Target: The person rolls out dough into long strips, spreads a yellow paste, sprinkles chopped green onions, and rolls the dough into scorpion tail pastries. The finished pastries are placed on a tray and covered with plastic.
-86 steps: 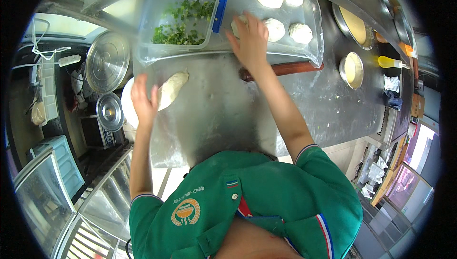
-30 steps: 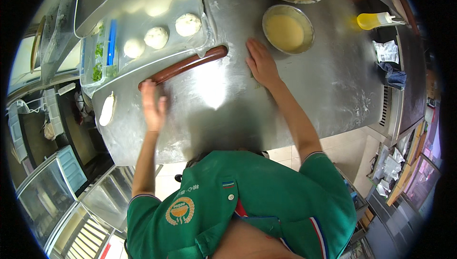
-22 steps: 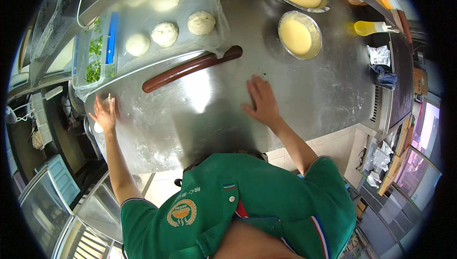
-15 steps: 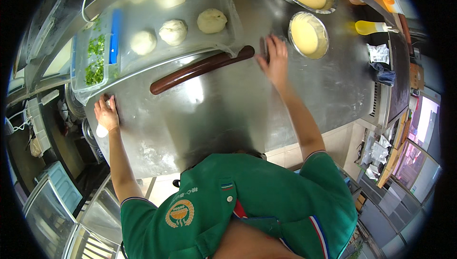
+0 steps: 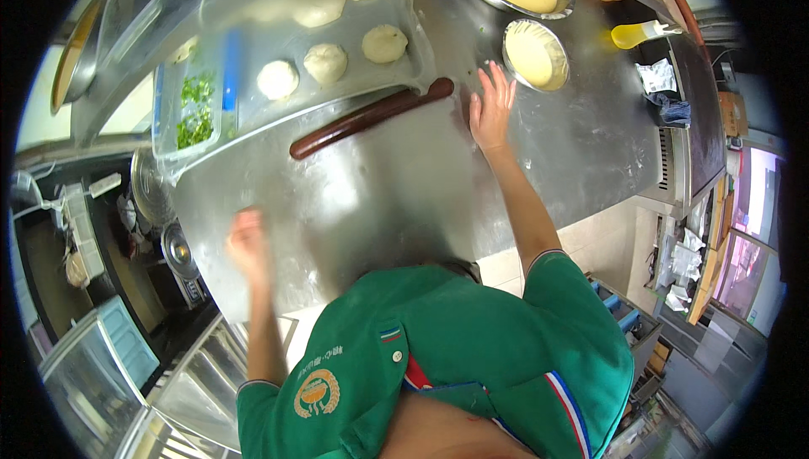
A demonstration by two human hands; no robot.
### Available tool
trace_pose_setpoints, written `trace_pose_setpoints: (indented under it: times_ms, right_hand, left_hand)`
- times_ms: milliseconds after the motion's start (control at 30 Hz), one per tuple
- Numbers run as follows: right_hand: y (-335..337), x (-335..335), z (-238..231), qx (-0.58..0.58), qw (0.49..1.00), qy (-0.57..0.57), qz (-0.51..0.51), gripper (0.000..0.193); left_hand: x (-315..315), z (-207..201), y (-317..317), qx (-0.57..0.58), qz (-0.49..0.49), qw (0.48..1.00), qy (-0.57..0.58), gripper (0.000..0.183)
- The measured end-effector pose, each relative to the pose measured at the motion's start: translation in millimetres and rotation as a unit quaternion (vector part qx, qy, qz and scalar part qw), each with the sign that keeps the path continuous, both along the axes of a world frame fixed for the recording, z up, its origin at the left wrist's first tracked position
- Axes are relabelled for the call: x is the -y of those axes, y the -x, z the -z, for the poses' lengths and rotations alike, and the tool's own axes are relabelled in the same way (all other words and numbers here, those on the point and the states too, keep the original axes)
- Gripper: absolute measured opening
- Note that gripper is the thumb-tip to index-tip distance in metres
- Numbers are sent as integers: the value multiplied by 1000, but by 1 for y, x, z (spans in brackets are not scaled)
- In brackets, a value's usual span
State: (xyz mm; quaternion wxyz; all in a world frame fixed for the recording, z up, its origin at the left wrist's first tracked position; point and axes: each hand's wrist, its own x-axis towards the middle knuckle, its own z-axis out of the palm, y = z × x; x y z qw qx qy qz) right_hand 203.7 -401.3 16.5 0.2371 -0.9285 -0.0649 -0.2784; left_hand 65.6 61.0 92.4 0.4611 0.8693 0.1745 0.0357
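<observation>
Steel desk fills the middle of the head view, with a dark rolling pin lying slantwise above centre, just below a tray of dough balls. Right hand lies flat, fingers spread and released, just right of the pin's end; left hand, blurred at lower left, grips nothing I can tell.

5 dough balls on one tray; 1 rolling pin; 2 round pans of batter; 1 yellow squeeze bottle; 1 tub of chopped greens; 2 hands in view.
</observation>
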Motion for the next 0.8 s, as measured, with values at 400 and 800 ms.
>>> trace_pose_setpoints:
  times_ms: [400, 800]
  right_hand:
    - [131, -107, 15, -240, 916, 114, -301, 52]
    - [166, -98, 24, -162, 950, 166, -211, 71]
  left_hand:
    - [147, 91, 16, 91, 358, 891, -264, 58]
    - [183, 85, 44, 82, 382, 833, -393, 68]
